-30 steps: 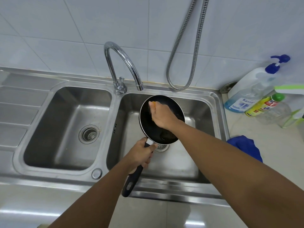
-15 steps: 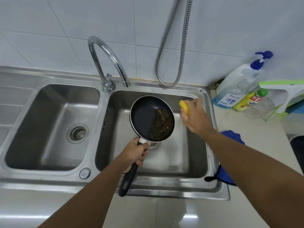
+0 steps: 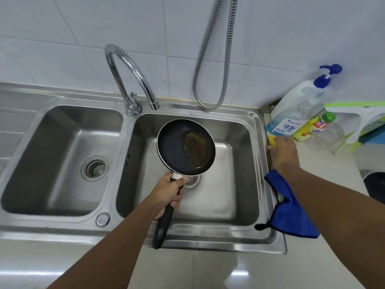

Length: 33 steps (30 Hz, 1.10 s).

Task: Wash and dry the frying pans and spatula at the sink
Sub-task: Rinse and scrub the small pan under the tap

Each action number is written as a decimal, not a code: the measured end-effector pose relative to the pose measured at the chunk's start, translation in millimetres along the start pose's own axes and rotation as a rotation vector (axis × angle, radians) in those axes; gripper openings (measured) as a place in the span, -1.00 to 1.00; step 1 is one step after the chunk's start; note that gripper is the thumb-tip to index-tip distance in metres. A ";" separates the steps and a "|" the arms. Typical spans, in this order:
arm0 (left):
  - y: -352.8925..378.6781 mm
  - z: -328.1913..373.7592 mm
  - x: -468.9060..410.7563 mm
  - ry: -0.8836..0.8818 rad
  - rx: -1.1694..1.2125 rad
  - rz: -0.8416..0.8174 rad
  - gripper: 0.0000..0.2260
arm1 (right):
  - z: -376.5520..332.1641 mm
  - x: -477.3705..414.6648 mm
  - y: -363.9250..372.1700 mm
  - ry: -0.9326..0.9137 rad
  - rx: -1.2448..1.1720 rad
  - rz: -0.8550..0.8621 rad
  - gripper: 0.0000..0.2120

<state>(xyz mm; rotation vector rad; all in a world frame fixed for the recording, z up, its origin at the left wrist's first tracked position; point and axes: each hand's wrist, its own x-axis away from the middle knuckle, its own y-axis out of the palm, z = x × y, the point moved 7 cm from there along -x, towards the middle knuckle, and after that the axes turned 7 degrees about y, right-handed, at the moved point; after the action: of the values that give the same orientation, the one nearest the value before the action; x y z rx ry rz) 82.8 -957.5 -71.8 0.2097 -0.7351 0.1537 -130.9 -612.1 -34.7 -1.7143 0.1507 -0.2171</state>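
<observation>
A small black frying pan [image 3: 173,147] hangs over the right sink basin [image 3: 239,184], tilted, with brown greasy liquid pooled on its right side. My left hand [image 3: 166,195] grips its black handle. My right hand [image 3: 283,151] is at the counter just right of the sink rim, holding a yellow sponge [image 3: 271,139] down beside the soap bottles. A blue cloth [image 3: 289,213] lies over the sink's right edge under my right forearm. No spatula or second pan is in view.
A curved chrome tap [image 3: 133,80] stands between the basins, and a metal shower hose [image 3: 210,80] hangs on the tiled wall. The left basin [image 3: 62,155] holds nothing. A pump soap bottle [image 3: 295,109], a yellow bottle [image 3: 310,126] and a green-white squeegee [image 3: 358,117] crowd the right counter.
My right hand left the pan's inside and carried the yellow sponge rightward to the counter by the bottles. The pan stays over the right basin in my left hand.
</observation>
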 end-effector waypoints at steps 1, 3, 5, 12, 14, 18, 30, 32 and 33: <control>-0.1 2.1 1.0 0.002 0.002 0.000 -0.84 | -10.7 0.8 -4.4 -0.042 0.018 0.048 -0.72; -0.9 7.8 3.3 0.013 0.004 -0.008 -0.85 | -51.2 5.5 -14.4 -0.199 -0.099 0.112 -0.75; -3.8 13.6 5.2 0.028 0.011 -0.010 -0.86 | -109.6 15.5 -24.7 -0.417 -0.272 0.129 -0.80; -26.5 17.9 10.5 0.038 0.003 -0.023 -0.85 | -323.0 59.0 -30.2 -0.825 -0.257 -0.213 -0.58; -31.6 14.2 10.8 0.032 0.004 -0.028 -0.84 | -365.7 67.2 -24.2 -0.872 -0.188 -0.334 -0.49; -39.7 11.7 8.1 0.036 -0.002 -0.032 -0.84 | -415.2 75.6 -8.4 -0.914 -0.159 -0.598 -0.38; -45.7 18.4 -1.9 0.027 -0.016 -0.063 -0.84 | -427.3 80.0 15.6 -1.026 -0.118 -0.786 -0.24; -45.1 18.9 -2.3 0.026 -0.012 -0.070 -0.84 | -420.5 85.7 6.5 -1.068 -0.053 -0.792 -0.21; -44.6 19.1 -2.0 0.026 -0.011 -0.073 -0.84 | -418.1 88.9 0.3 -1.079 -0.047 -0.781 -0.21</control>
<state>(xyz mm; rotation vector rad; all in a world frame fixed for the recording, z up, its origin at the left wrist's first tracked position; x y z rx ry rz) 78.4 -1005.5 -65.4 0.2231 -0.7014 0.0827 -140.4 -1034.4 30.8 -1.6470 -1.3175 0.1685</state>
